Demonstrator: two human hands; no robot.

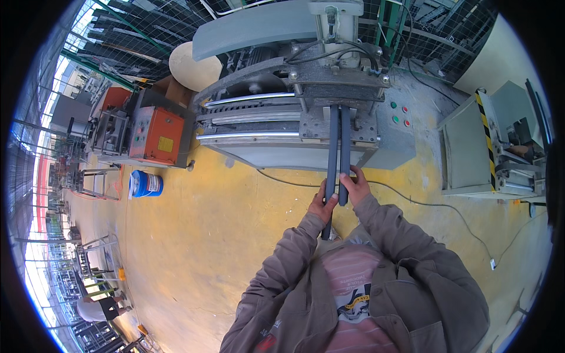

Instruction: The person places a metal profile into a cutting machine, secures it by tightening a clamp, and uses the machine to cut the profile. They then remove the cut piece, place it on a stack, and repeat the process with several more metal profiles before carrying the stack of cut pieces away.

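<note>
Two long dark grey bars run side by side from the bed of a grey machine (282,156) toward my body. My left hand (321,203) is closed round the near part of the left bar (332,159), whose end reaches lower than the other's. Fingers of my right hand (356,186) wrap the right bar (345,150) close to its near end, thumb on top. The bars' far ends lie under the machine's upper plate (341,91), where they are partly hidden. A narrow gap separates the two bars.
Green and red buttons (400,115) sit on the machine's right side. An orange control box (158,136) and a blue bucket (146,184) stand left. At right is a grey cabinet (465,147) with a striped edge. A cable (424,204) crosses the yellow floor.
</note>
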